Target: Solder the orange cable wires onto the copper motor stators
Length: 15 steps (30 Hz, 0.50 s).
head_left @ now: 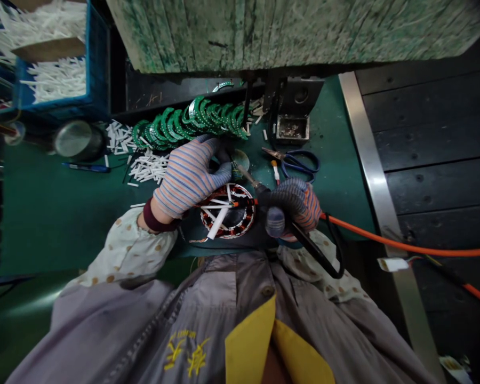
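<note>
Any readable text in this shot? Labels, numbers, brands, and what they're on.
Nothing can be quoted as it reads.
Yellow embroidered characters on the grey work jacket: too blurred and slanted to read.
Small yellow lettering just above them: too small to read.
White tag on the wire at right: no legible text.

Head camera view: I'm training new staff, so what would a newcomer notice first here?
The striped gloved left hand and right hand stand out first, over a copper-wound stator bristling with white strips at the bench's near edge. The right one grips a metal-tipped tool. Beyond lies a row of green rings, and a bright orange cable runs off rightward.
</note>
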Each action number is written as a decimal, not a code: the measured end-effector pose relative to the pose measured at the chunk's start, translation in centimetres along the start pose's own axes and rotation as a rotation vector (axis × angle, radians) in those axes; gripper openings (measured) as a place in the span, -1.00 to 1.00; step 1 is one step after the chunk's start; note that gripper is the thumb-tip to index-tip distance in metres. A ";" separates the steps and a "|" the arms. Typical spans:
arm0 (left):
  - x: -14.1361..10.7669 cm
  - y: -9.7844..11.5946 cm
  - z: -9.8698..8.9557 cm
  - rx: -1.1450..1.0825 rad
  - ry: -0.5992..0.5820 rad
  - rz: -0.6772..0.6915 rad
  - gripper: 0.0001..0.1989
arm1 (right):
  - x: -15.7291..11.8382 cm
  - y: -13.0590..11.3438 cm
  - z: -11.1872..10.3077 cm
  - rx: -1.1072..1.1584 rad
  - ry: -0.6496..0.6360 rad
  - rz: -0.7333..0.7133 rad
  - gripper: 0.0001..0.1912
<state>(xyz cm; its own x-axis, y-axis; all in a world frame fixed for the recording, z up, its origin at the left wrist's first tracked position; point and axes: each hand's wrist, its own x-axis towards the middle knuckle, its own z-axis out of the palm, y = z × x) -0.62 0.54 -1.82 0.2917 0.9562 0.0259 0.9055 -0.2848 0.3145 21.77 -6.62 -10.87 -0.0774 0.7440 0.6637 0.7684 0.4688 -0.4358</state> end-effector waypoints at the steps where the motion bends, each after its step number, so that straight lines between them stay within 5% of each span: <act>1: 0.0 0.0 0.0 0.000 0.002 -0.004 -0.78 | 0.0 -0.1 0.0 0.032 0.030 -0.008 -0.31; 9: 0.2 0.4 -0.7 0.032 -0.021 -0.019 -0.80 | 0.2 -0.5 0.5 0.053 0.099 -0.002 -0.28; 15: 0.2 0.3 -0.9 0.018 -0.018 0.029 -0.84 | 1.7 -1.1 0.4 0.215 0.240 -0.127 -0.51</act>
<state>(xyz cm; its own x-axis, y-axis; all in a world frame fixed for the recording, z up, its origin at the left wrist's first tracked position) -0.55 0.69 -0.91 0.3235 0.9461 0.0173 0.9020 -0.3138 0.2966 20.56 -5.64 -9.54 0.0071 0.5523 0.8336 0.6088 0.6590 -0.4418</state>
